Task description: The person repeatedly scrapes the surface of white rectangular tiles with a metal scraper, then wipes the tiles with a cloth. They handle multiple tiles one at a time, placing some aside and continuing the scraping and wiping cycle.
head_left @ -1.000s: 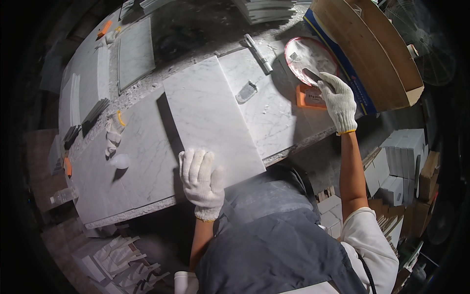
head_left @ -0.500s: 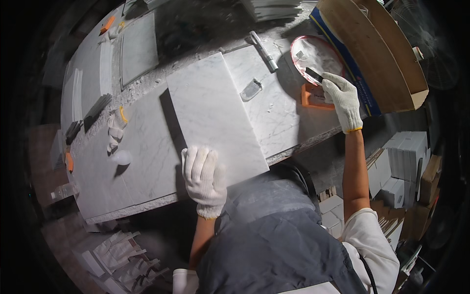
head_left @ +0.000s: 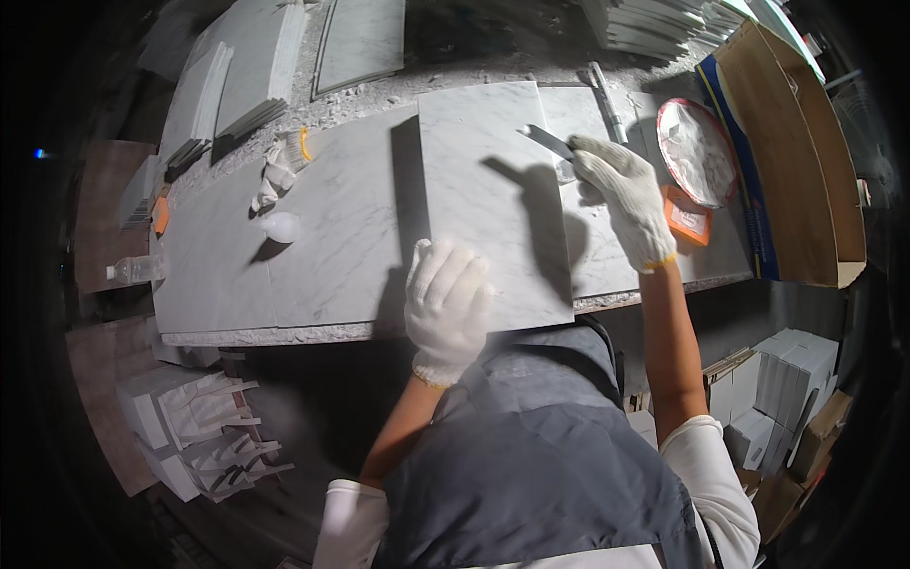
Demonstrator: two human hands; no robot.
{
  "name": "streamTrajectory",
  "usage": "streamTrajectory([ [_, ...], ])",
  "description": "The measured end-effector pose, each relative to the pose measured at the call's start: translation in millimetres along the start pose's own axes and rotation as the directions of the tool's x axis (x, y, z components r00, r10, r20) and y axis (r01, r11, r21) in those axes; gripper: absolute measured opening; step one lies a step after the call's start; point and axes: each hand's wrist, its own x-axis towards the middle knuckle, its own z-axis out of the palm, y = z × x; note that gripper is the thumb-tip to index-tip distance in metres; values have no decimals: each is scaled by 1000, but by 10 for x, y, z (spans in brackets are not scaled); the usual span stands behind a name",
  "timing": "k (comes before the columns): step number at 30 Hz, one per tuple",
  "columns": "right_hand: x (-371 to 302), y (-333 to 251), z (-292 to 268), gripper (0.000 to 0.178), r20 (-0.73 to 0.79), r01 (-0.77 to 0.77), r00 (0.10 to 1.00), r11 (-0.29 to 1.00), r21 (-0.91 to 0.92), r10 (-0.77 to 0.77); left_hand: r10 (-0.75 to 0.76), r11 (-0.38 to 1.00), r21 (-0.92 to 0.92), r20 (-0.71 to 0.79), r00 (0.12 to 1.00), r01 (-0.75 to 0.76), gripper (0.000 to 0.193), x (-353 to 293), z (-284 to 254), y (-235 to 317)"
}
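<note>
A pale grey-veined marble tile [head_left: 483, 180] lies raised on the slab-topped bench in front of me. My left hand [head_left: 447, 302], in a white knit glove, holds the tile at its near left edge with bent fingers; the thumb is hidden. My right hand [head_left: 621, 194], gloved the same way, grips a putty knife [head_left: 548, 141] above the tile's right side. A dab of white paste sits on the blade's tip, and the knife's shadow falls on the tile. To the right, a round red-rimmed tub [head_left: 697, 152] holds white paste.
An orange box [head_left: 686, 216] sits below the tub, beside an open cardboard box [head_left: 796, 161]. A marker-like tube [head_left: 607, 102] lies behind my right hand. A crumpled glove [head_left: 281, 171] and white bulb-shaped object [head_left: 281, 228] lie left. Stacked tiles [head_left: 256, 71] stand at the back left.
My right hand has brought the putty knife left from beside the tub to over the tile. My left hand stays at the tile's edge. The view has shifted left.
</note>
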Motion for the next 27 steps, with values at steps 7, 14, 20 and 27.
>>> streamTrajectory([
  [7, 474, 31, 588, 33, -10, 110, 993, 926, -361, -122, 1, 1000, -19, -25, 1000, -1, 23, -28, 3, -25],
  [14, 413, 87, 745, 29, 73, 373, 882, 595, -712, -466, -16, 1000, -11, 11, 1000, 16, 24, -41, -13, -35],
  [20, 291, 68, 700, 33, -45, 352, 914, 841, -410, -404, 7, 1000, 0, 10, 1000, -7, 23, 29, -66, 3],
  [27, -48, 107, 167, 46, 226, -170, 973, 797, 580, 42, -178, 967, 103, -380, 908, 233, 38, -137, -497, -519],
])
